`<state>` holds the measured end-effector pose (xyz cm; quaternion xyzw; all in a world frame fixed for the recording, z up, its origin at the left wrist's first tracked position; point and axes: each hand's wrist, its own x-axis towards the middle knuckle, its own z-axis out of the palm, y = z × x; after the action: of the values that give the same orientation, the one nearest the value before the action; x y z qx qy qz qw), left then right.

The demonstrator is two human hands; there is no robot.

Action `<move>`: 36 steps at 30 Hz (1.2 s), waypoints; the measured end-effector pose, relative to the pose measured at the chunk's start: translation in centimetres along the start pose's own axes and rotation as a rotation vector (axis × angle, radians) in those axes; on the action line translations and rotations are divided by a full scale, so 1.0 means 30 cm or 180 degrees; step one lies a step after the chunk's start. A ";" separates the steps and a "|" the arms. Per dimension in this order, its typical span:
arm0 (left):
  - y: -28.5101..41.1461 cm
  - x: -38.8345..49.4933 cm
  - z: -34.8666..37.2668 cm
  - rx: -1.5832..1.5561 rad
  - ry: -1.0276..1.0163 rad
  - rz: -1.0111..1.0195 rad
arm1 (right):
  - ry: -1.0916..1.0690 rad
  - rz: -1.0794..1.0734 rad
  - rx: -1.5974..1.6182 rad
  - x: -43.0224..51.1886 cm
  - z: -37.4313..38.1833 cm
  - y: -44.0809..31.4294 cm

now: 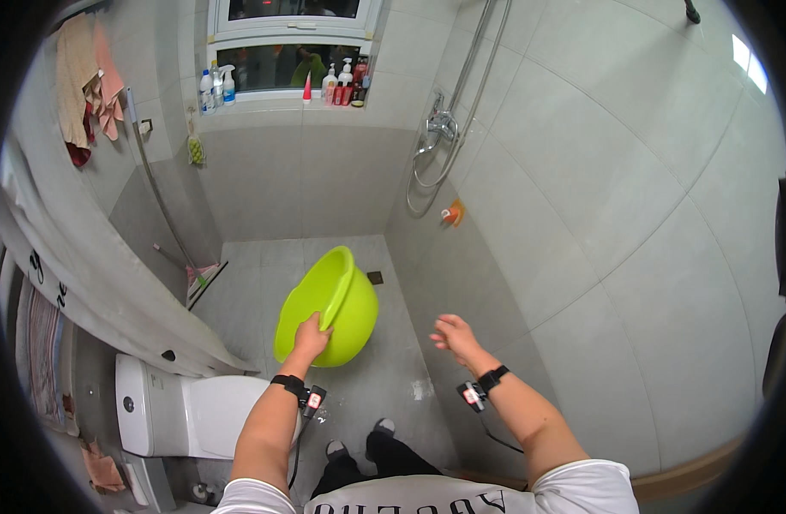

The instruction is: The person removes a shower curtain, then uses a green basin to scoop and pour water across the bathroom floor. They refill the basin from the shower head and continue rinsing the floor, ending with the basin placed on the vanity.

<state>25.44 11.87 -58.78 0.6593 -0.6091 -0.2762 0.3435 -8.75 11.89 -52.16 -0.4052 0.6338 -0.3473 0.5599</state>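
Note:
A lime-green plastic basin [351, 315] hangs tilted on its side, its opening turned to the left. My left hand [311, 337] grips its near rim, thumb on the inner side. To the right of the basin, my right hand [456, 337] is held in the air near the tiled wall, fingers partly curled and nothing in them. Whether the basin touches the floor cannot be made out. Both wrists wear black straps with small devices and cables.
A white toilet [219, 417] stands at the left beside a shower curtain [110, 276]. A floor squeegee [203, 283] leans in the corner. Bottles [345, 83] line the windowsill. A chrome shower mixer [441, 125] is on the wall; a floor drain [375, 277] lies behind the basin.

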 end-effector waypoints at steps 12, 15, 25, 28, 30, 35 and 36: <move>-0.090 0.359 -0.038 -0.1676 0.1019 -0.0697 | 0.0882 0.0354 -0.0205 0.223 -0.636 0.175; -0.067 0.428 -0.105 -0.2095 0.1157 -0.0944 | 0.0784 0.0157 -0.0538 0.363 -0.671 0.170; -0.238 0.562 -0.253 -0.2097 0.1772 -0.1035 | 0.0391 -0.1077 -0.2564 0.827 -0.592 -0.186; -0.274 0.608 -0.271 -0.2032 0.1928 -0.1156 | 0.0454 -0.1272 -0.2837 0.958 -0.534 -0.381; -0.324 0.643 -0.283 -0.1952 0.1996 -0.1211 | 0.0569 -0.1599 -0.2901 1.057 -0.499 -0.520; -0.554 0.752 -0.263 -0.1764 0.2025 -0.1450 | 0.0902 -0.2468 -0.3167 1.296 -0.358 -0.901; -0.582 0.778 -0.260 -0.1767 0.1945 -0.1526 | 0.0999 -0.2502 -0.3245 1.336 -0.328 -0.975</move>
<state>44.72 -10.02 -66.53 0.7156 -0.2142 -0.2934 0.5966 -16.65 -37.00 -41.87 -0.7651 0.5978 -0.2372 0.0306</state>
